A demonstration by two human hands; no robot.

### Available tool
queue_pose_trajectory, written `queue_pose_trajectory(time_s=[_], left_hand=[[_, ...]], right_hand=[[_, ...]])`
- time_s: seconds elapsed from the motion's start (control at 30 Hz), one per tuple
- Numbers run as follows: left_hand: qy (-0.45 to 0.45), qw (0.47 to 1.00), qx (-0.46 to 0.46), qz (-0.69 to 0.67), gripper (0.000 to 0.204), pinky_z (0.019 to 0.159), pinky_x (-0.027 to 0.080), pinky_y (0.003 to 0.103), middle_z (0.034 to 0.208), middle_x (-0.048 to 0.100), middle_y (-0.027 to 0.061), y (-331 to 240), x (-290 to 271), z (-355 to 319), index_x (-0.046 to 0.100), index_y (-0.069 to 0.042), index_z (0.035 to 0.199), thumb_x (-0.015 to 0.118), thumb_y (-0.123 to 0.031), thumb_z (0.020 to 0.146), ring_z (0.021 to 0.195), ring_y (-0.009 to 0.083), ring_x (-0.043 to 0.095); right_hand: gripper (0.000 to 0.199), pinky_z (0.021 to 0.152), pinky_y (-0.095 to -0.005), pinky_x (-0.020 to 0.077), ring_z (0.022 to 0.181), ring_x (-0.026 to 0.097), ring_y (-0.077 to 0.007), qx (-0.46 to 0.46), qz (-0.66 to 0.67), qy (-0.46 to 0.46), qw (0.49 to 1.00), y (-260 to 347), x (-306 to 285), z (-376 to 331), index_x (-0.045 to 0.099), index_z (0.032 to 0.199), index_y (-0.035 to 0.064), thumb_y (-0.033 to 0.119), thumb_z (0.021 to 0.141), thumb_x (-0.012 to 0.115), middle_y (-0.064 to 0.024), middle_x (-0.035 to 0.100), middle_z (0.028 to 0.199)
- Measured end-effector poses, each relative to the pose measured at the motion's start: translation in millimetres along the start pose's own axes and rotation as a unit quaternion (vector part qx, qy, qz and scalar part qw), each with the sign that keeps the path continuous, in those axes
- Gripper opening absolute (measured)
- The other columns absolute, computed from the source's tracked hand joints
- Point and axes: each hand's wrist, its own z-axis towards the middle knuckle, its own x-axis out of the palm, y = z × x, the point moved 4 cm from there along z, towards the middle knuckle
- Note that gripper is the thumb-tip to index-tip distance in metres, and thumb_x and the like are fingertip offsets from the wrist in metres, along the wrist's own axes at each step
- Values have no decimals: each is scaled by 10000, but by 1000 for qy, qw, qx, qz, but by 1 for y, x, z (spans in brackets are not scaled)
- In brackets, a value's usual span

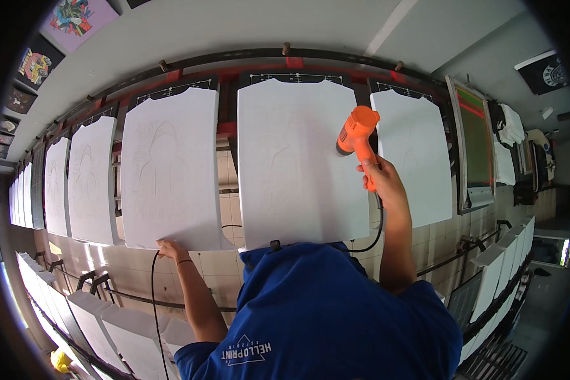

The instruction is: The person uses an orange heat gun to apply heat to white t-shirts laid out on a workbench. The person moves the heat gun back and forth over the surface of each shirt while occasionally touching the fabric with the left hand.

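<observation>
Fingers of the right hand [382, 177] clamp a heat gun [360, 126] over the faintly outlined middle shirt [291, 183]. The left shirt [171, 209] shows more; whether the left hand [169, 249] pinches, I cannot tell.

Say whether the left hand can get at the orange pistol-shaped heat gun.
Probably not: the left hand is at a flat white panel, while the right hand grips the heat gun.

1 blue shirt [335, 316] — short sleeves [434, 323], white print [246, 352] — plus 1 thin bracelet [183, 261].
</observation>
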Motion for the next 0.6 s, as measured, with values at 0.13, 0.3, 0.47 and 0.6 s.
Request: queue_pose_trajectory(time_s=[0.13,0.3,0.47,0.6], left_hand=[[-21,986,83,141,652,800,527,523,1168,476,366,5,-7,-4,244,74,1239,376,-500,960,990,443,590],[-25,986,95,132,633,757,536,519,1086,515,361,-1,-5,-17,287,51,1175,360,-538,953,924,439,611],[-44,986,100,128,637,708,546,510,1011,550,330,8,-7,-4,283,62,1187,362,-525,954,883,433,622],[-61,978,107,171,637,689,539,514,967,568,310,7,-3,-2,283,54,1197,375,-525,949,882,435,622]], right_hand=[[463,570,-242,451,625,504,-79,31,-16,9,999,-2,-11,-14,537,1231,-24,326,933,593,-71,616,902],[487,556,-233,433,612,493,-78,35,-25,8,999,-4,-24,-34,522,1256,-35,320,933,603,-75,595,911],[493,573,-234,432,629,502,-77,46,-19,23,999,-6,-24,-40,534,1250,-28,337,925,600,-73,625,921],[484,568,-233,432,626,507,-77,-8,-15,32,999,-10,-5,-23,545,1248,-20,337,925,603,-76,631,935]])
